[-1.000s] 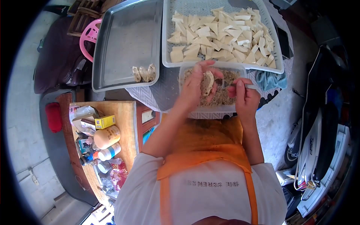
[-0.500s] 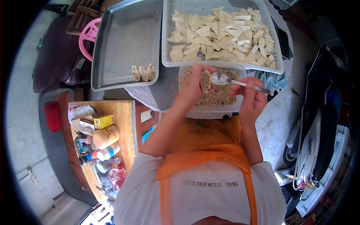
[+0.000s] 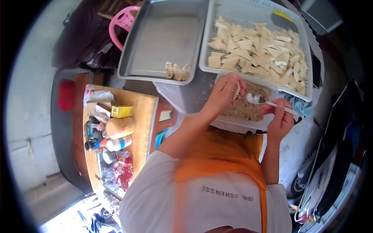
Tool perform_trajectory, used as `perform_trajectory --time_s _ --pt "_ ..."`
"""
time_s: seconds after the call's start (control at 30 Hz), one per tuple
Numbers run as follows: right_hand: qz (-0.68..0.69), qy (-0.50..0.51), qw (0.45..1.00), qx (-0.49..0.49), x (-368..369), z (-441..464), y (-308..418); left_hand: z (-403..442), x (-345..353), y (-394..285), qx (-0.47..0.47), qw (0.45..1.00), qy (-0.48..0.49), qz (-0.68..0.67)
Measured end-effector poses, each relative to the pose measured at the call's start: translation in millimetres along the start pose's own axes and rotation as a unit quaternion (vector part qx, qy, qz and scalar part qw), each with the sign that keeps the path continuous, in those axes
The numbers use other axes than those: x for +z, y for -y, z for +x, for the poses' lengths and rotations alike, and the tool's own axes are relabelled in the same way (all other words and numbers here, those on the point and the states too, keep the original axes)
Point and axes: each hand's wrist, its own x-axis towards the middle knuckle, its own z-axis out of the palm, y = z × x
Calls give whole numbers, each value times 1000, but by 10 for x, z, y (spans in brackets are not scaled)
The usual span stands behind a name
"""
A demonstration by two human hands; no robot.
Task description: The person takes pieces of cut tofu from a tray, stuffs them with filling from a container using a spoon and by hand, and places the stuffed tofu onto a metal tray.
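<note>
My left hand (image 3: 225,92) is closed around a pale tofu piece (image 3: 236,91) with brownish filling, over the left part of a clear plastic tub (image 3: 275,92). Most of that piece is hidden by my fingers. Pinched by its handle, a metal spoon (image 3: 254,98) is in my right hand (image 3: 280,116), its bowl over the crumbly brown filling (image 3: 248,110) in the tub. Past the tub, many cut tofu pieces (image 3: 268,50) lie heaped in a white plastic basket (image 3: 203,58). A few filled pieces (image 3: 178,71) stand together at the near right corner of a metal tray (image 3: 163,35).
A scraper with a yellow edge (image 3: 283,19) lies in the basket's far corner. To the left, a wooden cabinet (image 3: 143,116) carries bottles, a yellow box (image 3: 122,112) and packets. A blue cloth (image 3: 299,105) lies by the basket. A pink chair back (image 3: 121,23) stands behind the tray.
The spoon has drawn away from the tofu piece to the right. My left hand has turned, its fingers now covering more of the piece. The whole view has shifted and tilted.
</note>
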Motion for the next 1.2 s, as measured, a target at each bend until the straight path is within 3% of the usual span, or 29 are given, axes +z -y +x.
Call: perform_trajectory --time_s 0.03,0.07,0.13,0.2,0.23,0.3,0.4,0.5,0.53,0.63,0.67,0.77,0.87,1.07,1.13,1.2 --pt "-7 15 1000 -4 -9 6 -13 -19 -24 -80 -6 1000 12 -11" --pt "-14 31 999 -8 -11 22 -9 -50 -66 -195 6 999 -35 22" --pt "-37 71 997 -19 3 12 -27 63 -356 -150 160 956 -115 217" --pt "-78 99 991 -43 40 -47 -175 156 -712 -257 188 916 -178 308" --pt "-98 112 987 -56 58 -76 -249 135 -917 -419 142 919 -204 306" --pt "-74 117 990 -33 79 -114 -286 198 -1361 -582 118 962 -157 192" --pt "-64 118 991 -24 83 -113 -213 417 -1966 -494 170 915 -222 290" --pt "-72 120 990 -26 87 -100 -178 430 -2514 -372 122 893 -152 406" --pt "-78 121 989 -26 85 -99 -167 438 -2629 -340 111 859 -156 476" --pt "-93 127 987 -30 74 -92 -148 387 -2741 -220 126 847 -131 499" --pt "-93 126 987 -34 75 -93 -148 404 -2853 -161 81 870 -136 467" --pt "-97 128 986 -42 79 -96 -168 303 -2725 -286 63 841 -95 530" --pt "-100 128 985 -54 80 -114 -188 185 -2551 -368 -22 896 -49 442" --pt "-67 114 991 -31 97 -116 -183 132 -2489 -422 -57 935 -89 338" --pt "-21 115 993 17 93 -81 -88 123 -2547 -391 -36 932 -81 351" --pt "72 118 983 125 76 -26 77 107 -2539 -391 -12 925 -99 366"
